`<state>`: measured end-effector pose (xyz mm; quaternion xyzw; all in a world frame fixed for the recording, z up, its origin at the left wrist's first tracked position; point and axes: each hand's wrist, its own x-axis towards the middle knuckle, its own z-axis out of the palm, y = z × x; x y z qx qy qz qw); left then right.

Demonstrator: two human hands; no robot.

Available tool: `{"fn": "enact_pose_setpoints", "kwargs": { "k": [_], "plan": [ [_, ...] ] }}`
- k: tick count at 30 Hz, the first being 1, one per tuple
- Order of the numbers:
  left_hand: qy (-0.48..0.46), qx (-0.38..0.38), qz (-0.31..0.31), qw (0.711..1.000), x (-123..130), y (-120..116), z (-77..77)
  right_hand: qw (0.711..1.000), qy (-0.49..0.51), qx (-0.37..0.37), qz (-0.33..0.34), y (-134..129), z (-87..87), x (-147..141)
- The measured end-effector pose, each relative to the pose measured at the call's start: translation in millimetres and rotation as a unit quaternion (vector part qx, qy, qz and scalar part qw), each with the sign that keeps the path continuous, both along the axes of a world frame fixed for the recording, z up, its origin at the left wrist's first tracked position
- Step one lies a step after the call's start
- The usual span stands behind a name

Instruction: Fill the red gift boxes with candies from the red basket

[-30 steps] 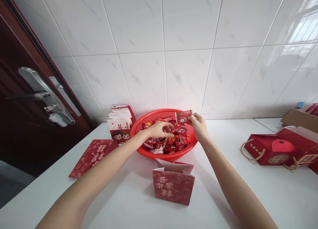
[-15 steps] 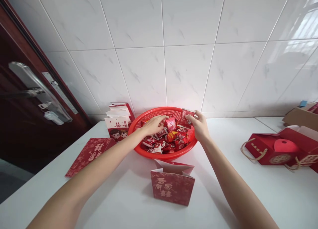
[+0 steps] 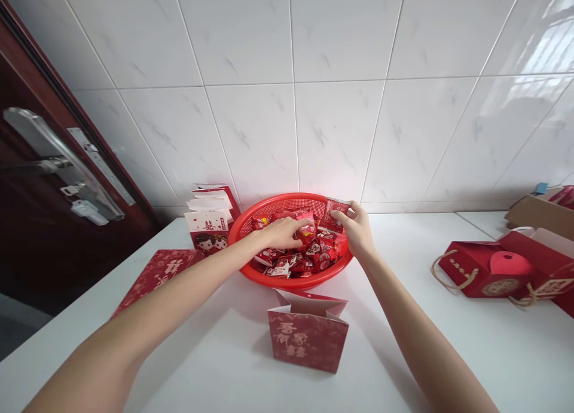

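Red foil-like packet (image 3: 332, 217), upright at the back right of the basket (image 3: 309, 281): your right hand (image 3: 356, 226) pinches it, thumb in front, at its right edge. Your left hand (image 3: 284, 232) reaches over the basket, palm down, fingers bent among the sweets (image 3: 325, 259); index fingertip at a pink sweet (image 3: 307, 216). Can't tell whether those fingers grip anything.

Sweets are heaped in the basket, mostly red wrappers, a few with white or yellow. Basket is perforated, round, sits near the tiles (image 3: 336, 138).

Nearer you, just in front of the basket, a bag (image 3: 307, 342) stands upright, mouth open, pale characters on its front. To your left, a flat bag (image 3: 155, 272) lies partly under your forearm; behind it, cartoon bags (image 3: 208, 222) stand beside the basket.

Well apart on your right: red boxes (image 3: 497, 272) with rope handles (image 3: 452, 281), a brown carton (image 3: 538, 216) behind them. All on the white counter (image 3: 201, 365). Far left: dark red door (image 3: 27, 222), metal handle (image 3: 49, 162), keys (image 3: 85, 210) hanging there.
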<state>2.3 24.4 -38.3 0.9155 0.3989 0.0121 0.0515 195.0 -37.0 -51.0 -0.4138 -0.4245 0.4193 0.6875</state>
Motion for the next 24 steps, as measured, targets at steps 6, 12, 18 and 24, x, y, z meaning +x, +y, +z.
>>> {"fn": "enact_pose_setpoints", "kwargs": {
  "k": [6, 12, 18, 24],
  "plan": [
    [-0.022, 0.099, 0.073, 0.992, 16, 10, 10.4, 1.0, -0.006, -0.008, -0.003, -1, 1.8, 0],
    [0.053, -0.028, -0.041, 0.997, 49, 7, 3.2, 1.0, 0.013, 0.001, -0.017, 1, -0.6, 1],
    [0.003, -0.14, -0.052, 0.989, 62, 6, -17.4, 1.0, 0.005, 0.007, -0.018, 2, -3.0, 1],
    [-0.163, -0.181, 0.023, 0.97, 38, 31, -14.9, 1.0, 0.015, 0.003, -0.012, 2, -2.3, 0]
  ]
}}
